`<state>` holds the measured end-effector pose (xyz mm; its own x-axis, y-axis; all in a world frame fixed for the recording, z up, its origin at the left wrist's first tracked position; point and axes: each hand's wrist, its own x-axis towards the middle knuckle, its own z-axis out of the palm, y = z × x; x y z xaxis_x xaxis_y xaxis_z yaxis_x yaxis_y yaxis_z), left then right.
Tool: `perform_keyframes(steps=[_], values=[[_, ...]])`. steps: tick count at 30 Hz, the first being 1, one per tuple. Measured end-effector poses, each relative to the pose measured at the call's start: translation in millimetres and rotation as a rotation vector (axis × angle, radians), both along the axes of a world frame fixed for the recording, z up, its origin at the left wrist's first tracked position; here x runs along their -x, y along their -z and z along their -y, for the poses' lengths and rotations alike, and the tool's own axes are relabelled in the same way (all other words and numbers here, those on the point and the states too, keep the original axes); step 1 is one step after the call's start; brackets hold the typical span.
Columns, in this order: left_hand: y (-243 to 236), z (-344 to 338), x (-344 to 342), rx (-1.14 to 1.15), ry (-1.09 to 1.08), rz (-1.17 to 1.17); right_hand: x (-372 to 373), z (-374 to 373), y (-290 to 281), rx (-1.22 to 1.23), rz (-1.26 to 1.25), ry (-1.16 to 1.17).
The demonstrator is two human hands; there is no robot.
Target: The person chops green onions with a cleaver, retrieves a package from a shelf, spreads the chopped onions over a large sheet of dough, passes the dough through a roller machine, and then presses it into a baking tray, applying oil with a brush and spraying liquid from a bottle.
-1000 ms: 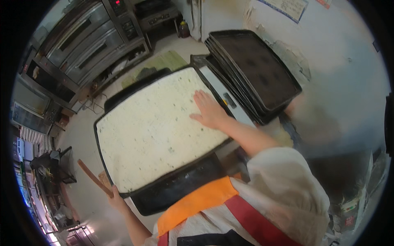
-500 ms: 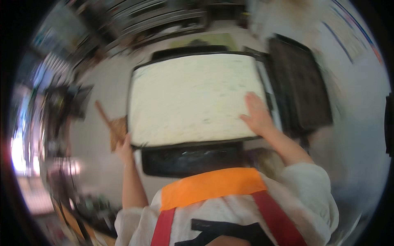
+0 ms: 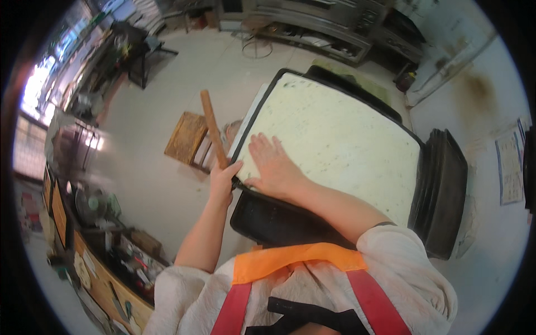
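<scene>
Flat palm on a dough sheet, wooden stick gripped beside it

The right hand (image 3: 274, 167) lies flat with fingers (image 3: 262, 149) spread apart on the pale dough sheet (image 3: 340, 139) at frame centre; the left hand (image 3: 224, 180) has its fingers clamped round a wooden stick (image 3: 213, 129) that rises toward the upper left, just beside the sheet's left edge; the dough fills a dark baking tray (image 3: 268, 218) whose bare near end shows below the hands; a stack of dark trays (image 3: 444, 195) stands at the right, empty on top; a pale rectangular paper sign (image 3: 509, 167) hangs at the far right; a wooden stool (image 3: 187, 138) sits on the floor left of the stick.
</scene>
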<state>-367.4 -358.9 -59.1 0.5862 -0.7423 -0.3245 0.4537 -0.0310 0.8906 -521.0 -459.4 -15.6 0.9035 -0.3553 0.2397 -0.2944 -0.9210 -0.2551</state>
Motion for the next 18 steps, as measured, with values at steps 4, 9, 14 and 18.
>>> perform_keyframes(steps=[4,9,14,18], values=[[7.0,4.8,-2.2,-0.010,-0.007,0.057,0.1,-14.1,-4.1,-0.114,-0.092,-0.173],[12.3,6.8,-8.2,-0.052,-0.016,0.051,5.1,-20.1,-14.0,-0.180,-0.088,-0.300],[-12.2,-13.0,-0.8,-0.199,0.047,0.010,-6.9,17.3,-13.3,-0.146,-0.063,-0.129],[-34.3,-7.6,10.7,-0.242,-0.021,-0.104,-31.1,75.7,-6.9,0.015,-0.107,0.142]])
